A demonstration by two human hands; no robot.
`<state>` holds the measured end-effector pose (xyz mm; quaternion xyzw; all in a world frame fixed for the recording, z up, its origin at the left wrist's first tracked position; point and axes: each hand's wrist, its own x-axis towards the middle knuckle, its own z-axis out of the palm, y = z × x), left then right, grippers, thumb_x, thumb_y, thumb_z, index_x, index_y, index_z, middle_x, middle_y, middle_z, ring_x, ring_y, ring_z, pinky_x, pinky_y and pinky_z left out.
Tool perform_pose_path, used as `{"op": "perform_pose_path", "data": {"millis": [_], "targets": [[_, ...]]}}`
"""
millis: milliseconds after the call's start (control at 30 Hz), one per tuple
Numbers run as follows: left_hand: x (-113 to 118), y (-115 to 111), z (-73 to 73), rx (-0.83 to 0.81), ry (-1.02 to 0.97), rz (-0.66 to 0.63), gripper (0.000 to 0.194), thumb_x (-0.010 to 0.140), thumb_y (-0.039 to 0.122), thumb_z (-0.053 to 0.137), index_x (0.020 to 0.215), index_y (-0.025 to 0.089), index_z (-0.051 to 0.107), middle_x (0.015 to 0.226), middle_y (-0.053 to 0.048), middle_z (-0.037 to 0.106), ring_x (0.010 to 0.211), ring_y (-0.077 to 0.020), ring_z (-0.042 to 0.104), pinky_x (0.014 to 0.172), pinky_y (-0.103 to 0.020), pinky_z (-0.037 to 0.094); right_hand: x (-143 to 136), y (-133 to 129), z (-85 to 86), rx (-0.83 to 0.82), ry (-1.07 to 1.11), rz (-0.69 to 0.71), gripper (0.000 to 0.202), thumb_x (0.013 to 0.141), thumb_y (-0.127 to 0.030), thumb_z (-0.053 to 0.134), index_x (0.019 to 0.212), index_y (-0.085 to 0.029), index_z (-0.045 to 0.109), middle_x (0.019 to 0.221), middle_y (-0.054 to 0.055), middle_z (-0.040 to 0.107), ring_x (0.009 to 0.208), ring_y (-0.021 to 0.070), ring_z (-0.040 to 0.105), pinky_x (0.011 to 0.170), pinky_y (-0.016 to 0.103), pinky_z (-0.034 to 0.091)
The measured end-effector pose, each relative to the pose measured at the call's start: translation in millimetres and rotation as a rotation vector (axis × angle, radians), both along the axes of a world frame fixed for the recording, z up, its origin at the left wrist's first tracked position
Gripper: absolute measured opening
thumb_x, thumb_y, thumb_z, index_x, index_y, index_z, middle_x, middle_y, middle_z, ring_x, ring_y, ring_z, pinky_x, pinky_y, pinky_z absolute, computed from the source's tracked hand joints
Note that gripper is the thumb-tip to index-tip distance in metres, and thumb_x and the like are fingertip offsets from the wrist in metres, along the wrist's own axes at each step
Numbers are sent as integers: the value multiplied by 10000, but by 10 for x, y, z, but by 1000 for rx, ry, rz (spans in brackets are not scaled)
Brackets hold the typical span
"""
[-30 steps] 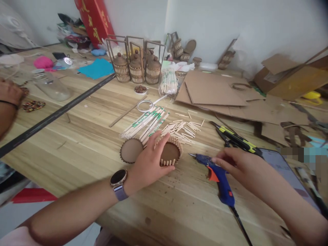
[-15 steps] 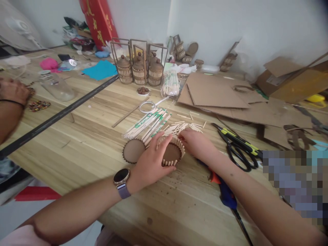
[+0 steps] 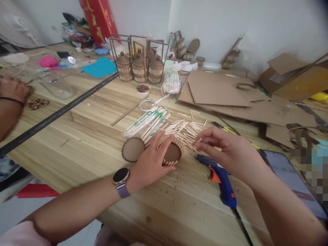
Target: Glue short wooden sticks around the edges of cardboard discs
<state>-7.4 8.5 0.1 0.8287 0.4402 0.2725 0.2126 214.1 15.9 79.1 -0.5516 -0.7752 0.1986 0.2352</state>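
My left hand (image 3: 151,162) wraps round a small round basket (image 3: 172,153), a brown cardboard disc ringed with short upright wooden sticks. Its far left side is hidden behind my fingers. My right hand (image 3: 222,143) is raised above the blue glue gun (image 3: 225,186), fingertips pinched on a short wooden stick (image 3: 197,141). Behind the basket lies a loose pile of cut sticks (image 3: 186,129). A second round cardboard disc (image 3: 133,149) with a dark beaded-looking rim lies flat left of my left hand.
Wrapped chopsticks (image 3: 147,121) and a roll of white tape (image 3: 147,105) lie beyond the disc. Finished lidded baskets (image 3: 139,70) with tall handles stand at the back. Cardboard sheets (image 3: 217,89) lie right, near a phone (image 3: 292,177). Another person's hand (image 3: 12,90) rests at far left.
My right hand has moved away from the basket's right side, to the right, with a stick in its fingertips. The glue gun's nozzle now shows. My left hand stays on the basket.
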Motion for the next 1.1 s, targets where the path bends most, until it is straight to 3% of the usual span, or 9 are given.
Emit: {"op": "perform_pose_path", "data": {"millis": [100,267,333,500,633,867,1100], "targets": [[14,1,11,13,21,-5,989,683,213,825,1445,292,200,1494,-151,232,1412,-327,262,1121,-525,344,-62,-114,45,-115,5,174,79,860,-274,580,814,-247,639,796,9,701,716,173,644,651,297,490],[15,-1,23,-6,44,-3,966,701,240,815,1446,289,202,1508,-161,194,1416,-344,251,1110,-540,349,-124,-113,-114,84,-83,264,107,837,-221,634,775,-263,709,1056,71,604,1055,270,525,904,474,403],[11,0,20,-8,38,-8,955,711,253,807,1448,293,202,1515,-161,180,1420,-356,237,1109,-553,343,-122,-101,-186,133,-94,253,107,821,-223,668,745,-281,718,1034,66,586,1042,284,496,896,509,376],[-5,9,3,2,-5,-21,943,744,282,783,1462,319,172,1532,-156,157,1422,-362,238,1100,-557,354,-147,-98,-281,157,-147,270,85,812,-261,693,742,-290,731,995,62,582,988,276,482,831,468,387],[-12,9,-2,1,-12,-19,928,760,288,770,1466,322,169,1539,-153,148,1423,-364,237,1090,-549,371,-188,-96,-362,217,-134,253,104,800,-229,707,712,-281,721,1069,64,573,1080,292,446,900,494,352],[-7,16,-7,12,-28,-21,933,750,291,779,1464,318,177,1530,-151,170,1418,-360,247,1081,-535,391,-220,-90,-508,274,-112,230,97,769,-231,740,696,-282,702,980,43,587,1041,269,456,1038,577,216],[-3,15,6,-1,-37,-22,972,712,220,797,1458,315,181,1521,-160,175,1410,-372,262,1069,-539,403,-223,-84,-509,308,-195,227,76,785,-249,725,736,-279,674,942,24,625,1033,258,512,1061,567,215]]}}
